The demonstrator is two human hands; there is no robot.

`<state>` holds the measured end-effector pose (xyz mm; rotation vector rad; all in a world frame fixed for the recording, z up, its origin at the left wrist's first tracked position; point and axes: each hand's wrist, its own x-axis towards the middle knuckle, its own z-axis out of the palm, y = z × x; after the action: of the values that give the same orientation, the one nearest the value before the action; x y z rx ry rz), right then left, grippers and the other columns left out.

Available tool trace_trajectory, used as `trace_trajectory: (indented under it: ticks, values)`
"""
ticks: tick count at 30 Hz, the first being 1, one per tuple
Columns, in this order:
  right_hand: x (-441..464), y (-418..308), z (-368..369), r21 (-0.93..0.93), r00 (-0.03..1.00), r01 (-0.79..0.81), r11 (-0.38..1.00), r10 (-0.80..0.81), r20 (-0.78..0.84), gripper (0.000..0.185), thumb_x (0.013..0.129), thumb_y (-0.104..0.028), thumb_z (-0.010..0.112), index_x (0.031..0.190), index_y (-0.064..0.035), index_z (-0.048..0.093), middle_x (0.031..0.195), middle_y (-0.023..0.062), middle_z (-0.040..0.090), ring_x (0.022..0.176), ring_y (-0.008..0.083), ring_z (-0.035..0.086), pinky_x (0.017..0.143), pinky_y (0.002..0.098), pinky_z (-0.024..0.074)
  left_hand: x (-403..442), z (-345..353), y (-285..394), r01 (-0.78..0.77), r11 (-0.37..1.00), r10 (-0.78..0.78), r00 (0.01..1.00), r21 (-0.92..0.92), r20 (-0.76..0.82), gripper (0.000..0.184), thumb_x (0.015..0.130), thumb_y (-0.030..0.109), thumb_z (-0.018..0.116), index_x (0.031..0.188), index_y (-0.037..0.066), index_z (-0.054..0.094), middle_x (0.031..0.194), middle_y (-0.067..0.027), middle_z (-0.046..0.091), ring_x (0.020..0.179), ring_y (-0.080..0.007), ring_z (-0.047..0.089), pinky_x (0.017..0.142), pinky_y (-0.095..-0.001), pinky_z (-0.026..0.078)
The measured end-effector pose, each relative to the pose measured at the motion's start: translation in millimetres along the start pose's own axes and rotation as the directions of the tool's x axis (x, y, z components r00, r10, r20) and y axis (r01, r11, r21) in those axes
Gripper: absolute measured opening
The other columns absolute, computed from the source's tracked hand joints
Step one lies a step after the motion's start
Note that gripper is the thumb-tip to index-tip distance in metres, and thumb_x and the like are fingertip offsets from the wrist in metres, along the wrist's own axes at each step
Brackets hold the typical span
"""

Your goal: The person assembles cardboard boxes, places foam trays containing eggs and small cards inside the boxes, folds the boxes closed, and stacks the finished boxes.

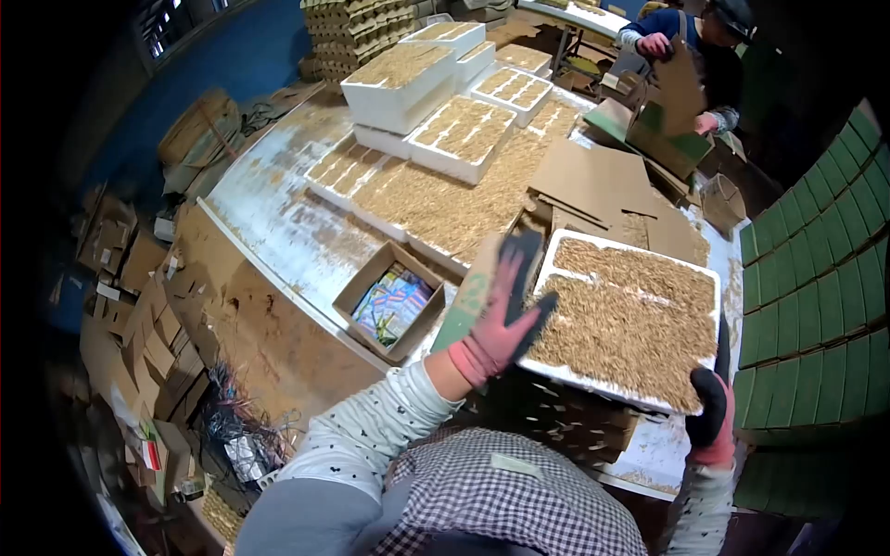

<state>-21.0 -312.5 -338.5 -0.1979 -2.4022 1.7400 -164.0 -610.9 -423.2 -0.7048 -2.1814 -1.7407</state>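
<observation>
A white foam box (619, 378) filled with tan husks is in front of me, tilted a little. My right hand (712, 417), in a pink glove with black fingers, grips its near right corner. My left hand (501, 320), gloved alike, has its fingers spread at the box's left edge; whether it touches the foam I cannot tell. Loose husks (556, 412) are falling below the near edge. Just behind my left hand is an open carton with a green panel (456, 326), partly hidden by the hand and box.
A small cardboard box of colourful packets (345, 301) stands to the left. Husk-filled foam boxes (394, 107) are stacked on the table behind. Flat cardboard (603, 181) lies beyond my box. Green cartons (807, 315) rise on the right. A co-worker (695, 65) handles cardboard at the far right.
</observation>
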Motion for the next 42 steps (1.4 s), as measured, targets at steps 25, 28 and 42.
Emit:
trace_trajectory:
  ticks: [25, 28, 42]
  values:
    - [180, 310, -117, -0.418, 0.507, -0.86, 0.293, 0.398, -0.765, 0.099, 0.069, -0.069, 0.056, 0.136, -0.0007, 0.033, 0.134, 0.0189, 0.043, 0.116, 0.0453, 0.044, 0.097, 0.0523, 0.0352, 47, -69, -1, 0.056, 0.787, 0.0, 0.996, 0.615, -0.091, 0.031, 0.078, 0.003, 0.055, 0.109, -0.001, 0.058, 0.096, -0.0184, 0.063, 0.086, -0.0359, 0.06, 0.076, -0.0365, 0.048]
    - [201, 313, -129, -0.749, 0.804, -0.594, 0.294, 0.245, -0.541, 0.071, 0.076, -0.049, 0.056, 0.124, 0.0018, 0.044, 0.114, 0.0238, 0.056, 0.107, 0.0388, 0.053, 0.094, 0.0451, 0.04, 78, 15, 55, -0.52, 0.622, 0.111, 0.799, 0.586, 0.592, 0.048, 0.066, 0.015, 0.072, 0.11, 0.006, 0.059, 0.108, -0.015, 0.06, 0.104, -0.0324, 0.055, 0.092, -0.0406, 0.043]
    - [151, -34, -49, -0.734, 0.694, 0.597, 0.323, -0.667, 0.27, 0.026, 0.073, -0.01, 0.058, 0.097, -0.0183, 0.063, 0.095, 0.0062, 0.063, 0.084, 0.0273, 0.061, 0.073, 0.0363, 0.0505, 100, 13, 141, -0.609, 0.697, 0.562, 0.792, 0.379, 0.239, 0.047, 0.066, 0.018, 0.075, 0.109, 0.006, 0.06, 0.114, -0.0143, 0.056, 0.099, -0.0299, 0.055, 0.085, -0.0367, 0.044]
